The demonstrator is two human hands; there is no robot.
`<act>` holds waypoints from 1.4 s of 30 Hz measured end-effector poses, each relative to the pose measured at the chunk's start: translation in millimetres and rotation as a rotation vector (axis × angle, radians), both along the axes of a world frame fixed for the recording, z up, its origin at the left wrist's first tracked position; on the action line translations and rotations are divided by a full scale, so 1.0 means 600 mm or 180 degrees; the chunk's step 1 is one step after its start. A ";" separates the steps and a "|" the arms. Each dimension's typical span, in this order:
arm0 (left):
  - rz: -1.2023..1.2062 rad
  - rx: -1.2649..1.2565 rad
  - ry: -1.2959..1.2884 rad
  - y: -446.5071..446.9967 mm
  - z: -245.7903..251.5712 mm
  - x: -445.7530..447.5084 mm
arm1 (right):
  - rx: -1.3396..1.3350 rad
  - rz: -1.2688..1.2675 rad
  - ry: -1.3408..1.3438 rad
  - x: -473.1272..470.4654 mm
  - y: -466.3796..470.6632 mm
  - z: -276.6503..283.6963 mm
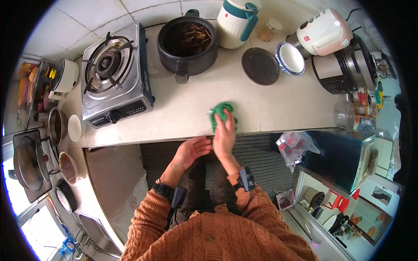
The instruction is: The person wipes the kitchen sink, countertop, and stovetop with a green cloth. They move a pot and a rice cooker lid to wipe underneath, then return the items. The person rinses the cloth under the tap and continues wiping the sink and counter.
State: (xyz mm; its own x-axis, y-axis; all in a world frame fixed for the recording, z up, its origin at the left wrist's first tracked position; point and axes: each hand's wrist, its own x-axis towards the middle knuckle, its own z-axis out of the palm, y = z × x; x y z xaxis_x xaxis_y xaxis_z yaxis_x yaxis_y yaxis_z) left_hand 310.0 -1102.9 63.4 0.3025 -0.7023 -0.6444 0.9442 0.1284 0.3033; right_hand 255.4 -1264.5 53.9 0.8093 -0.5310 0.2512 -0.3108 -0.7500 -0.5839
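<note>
My right hand (224,133) presses a crumpled green cloth (219,112) onto the pale tiled countertop (183,114) near its front edge. Fingers cover part of the cloth. Just left of it, my left hand (193,150) is held at the counter's edge, palm turned up and holding nothing. Farther back stands a dark clay pot (187,65) with brown, bark-like pieces (196,36) inside. To its right a round dark lid (260,66) lies flat, beside a blue-and-white bowl (291,58).
A gas stove (114,78) stands at the left. Behind are a white-and-green thermos jug (233,26) and a glass jar (270,30); a white electric kettle (325,32) and a black cooker (343,68) are at right. A plastic bag (295,148) hangs by the counter's front edge.
</note>
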 end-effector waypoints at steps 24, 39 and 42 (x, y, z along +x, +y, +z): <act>0.2515 0.0700 -0.0919 0.276 0.015 0.196 | 0.1329 0.0754 -0.0529 0.125 0.030 0.019; 0.3097 0.1030 -0.1150 0.563 0.028 0.236 | -0.0402 0.0720 0.0114 0.202 0.420 -0.006; 0.3260 0.1229 -0.1102 0.650 0.033 0.288 | -0.0338 0.0813 0.0107 0.226 0.486 -0.004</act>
